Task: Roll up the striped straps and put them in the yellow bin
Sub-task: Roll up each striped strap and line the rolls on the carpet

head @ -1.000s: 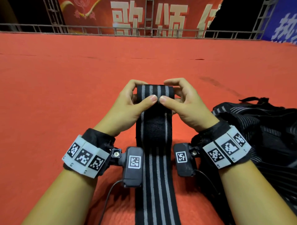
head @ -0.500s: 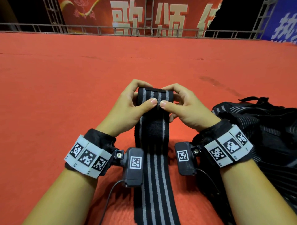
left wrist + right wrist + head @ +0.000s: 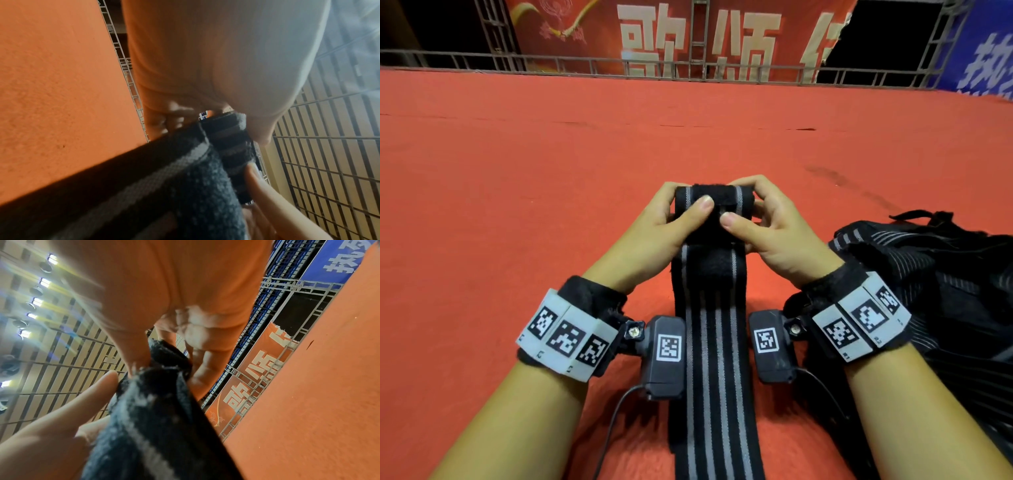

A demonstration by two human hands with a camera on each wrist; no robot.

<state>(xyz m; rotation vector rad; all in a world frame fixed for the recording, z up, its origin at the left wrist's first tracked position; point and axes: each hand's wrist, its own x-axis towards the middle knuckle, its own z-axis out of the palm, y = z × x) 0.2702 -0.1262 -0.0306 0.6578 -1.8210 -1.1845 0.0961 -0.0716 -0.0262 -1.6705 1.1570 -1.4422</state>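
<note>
Head view: striped strap (image 3: 710,342) end now folded over into a short roll, a flat single layer half a second ago. Left hand (image 3: 654,233) and right hand (image 3: 774,236) both pinch that roll above red carpet (image 3: 517,188), thumbs on top.

Striped strap (image 3: 710,359): black elastic webbing with grey lengthwise stripes and a fuzzy black patch near the far end. Far end turned over into a short, partly formed roll held above the red carpet; the rest trails flat toward the viewer.
</note>
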